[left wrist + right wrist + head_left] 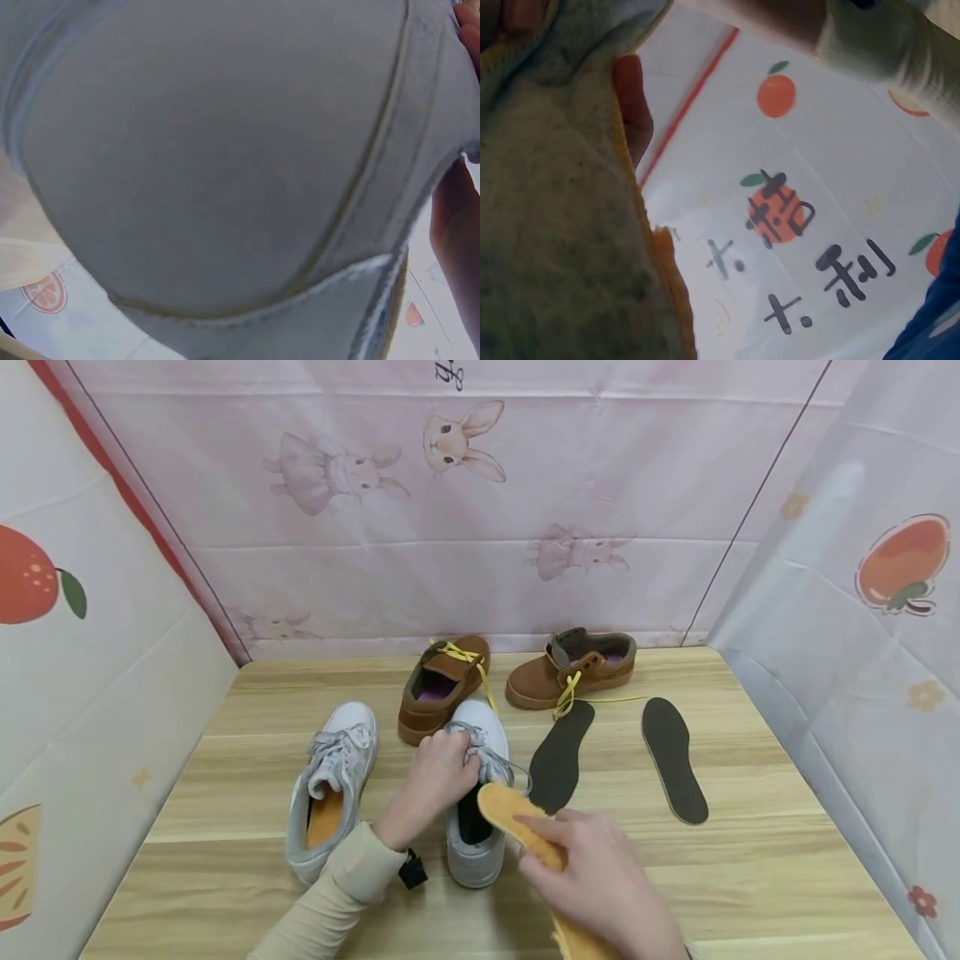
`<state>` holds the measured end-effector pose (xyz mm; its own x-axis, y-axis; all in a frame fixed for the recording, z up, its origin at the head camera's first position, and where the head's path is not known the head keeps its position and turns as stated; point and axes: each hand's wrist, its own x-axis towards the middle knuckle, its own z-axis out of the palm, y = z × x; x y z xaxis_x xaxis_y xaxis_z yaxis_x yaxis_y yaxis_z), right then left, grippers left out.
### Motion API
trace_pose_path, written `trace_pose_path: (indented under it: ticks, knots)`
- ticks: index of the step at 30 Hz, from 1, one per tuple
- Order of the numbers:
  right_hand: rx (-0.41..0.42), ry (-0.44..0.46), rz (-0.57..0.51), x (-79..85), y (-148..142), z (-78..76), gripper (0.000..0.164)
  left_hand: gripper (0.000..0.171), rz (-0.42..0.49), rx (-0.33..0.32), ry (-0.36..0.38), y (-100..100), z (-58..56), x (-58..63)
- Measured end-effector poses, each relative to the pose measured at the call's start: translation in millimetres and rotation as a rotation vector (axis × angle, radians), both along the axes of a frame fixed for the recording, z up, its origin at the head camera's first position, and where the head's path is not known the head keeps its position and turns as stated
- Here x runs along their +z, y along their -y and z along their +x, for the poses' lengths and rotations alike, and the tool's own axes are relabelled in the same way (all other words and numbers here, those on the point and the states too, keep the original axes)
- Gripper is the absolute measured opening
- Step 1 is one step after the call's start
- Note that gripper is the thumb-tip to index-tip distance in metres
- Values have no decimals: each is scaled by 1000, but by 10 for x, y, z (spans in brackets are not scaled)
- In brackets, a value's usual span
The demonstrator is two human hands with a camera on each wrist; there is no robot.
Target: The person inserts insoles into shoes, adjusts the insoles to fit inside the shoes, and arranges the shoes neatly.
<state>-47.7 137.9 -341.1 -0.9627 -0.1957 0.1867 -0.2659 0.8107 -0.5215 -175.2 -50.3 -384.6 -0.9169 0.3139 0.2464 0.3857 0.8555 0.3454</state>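
Note:
My left hand (437, 777) grips the tongue and grey laces of a white sneaker (477, 865), whose toe points away from me. The left wrist view is mostly filled by a close, pale shoe surface (217, 165). In my right hand (600, 872) is a fuzzy orange insole (504, 804), pinched between thumb and fingers along its length. Its front tip hangs over the sneaker's dark opening. The right wrist view shows the insole's greyish underside (562, 195) with a yellow edge. Left of them stands the other white sneaker (358, 727), an orange insole (324, 820) inside it.
Two brown shoes (532, 682) with yellow laces stand along the back of the wooden table (757, 877). Two dark insoles (675, 760) lie to the right, one close beside the held sneaker. Printed cloth walls (480, 510) enclose the back and sides.

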Motion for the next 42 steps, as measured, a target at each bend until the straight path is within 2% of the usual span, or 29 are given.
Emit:
trace_pose_path:
  ticks: [6, 10, 15, 20, 24, 30, 37, 42]
  knots:
    - [94, 29, 52, -80, 131, 13, 28, 18, 4, -16, -21, 12, -4, -12]
    - [134, 60, 87, -146, 199, -19, 36, 18, 1, -18, -29, 17, -2, -9]
    - [148, 83, 117, -196, 266, -77, 45, 17, -5, -16, -31, 27, -6, -13]
    - [139, 86, 109, -199, 331, -117, 42, 16, -2, -31, -10, 34, -10, -19]
    - [130, 120, 113, -158, 390, -127, 38, 16, 3, -42, -19, 42, -7, -32]
    - [144, 186, 178, -72, 473, -124, 42, 17, -1, -43, -45, 43, -17, -37]
    - [128, 78, 230, -111, 617, -207, 31, 17, -2, -28, -47, 45, -10, -20]
    - [99, 48, 233, -140, 712, -250, 37, 18, -5, -27, -27, 45, 0, -30]
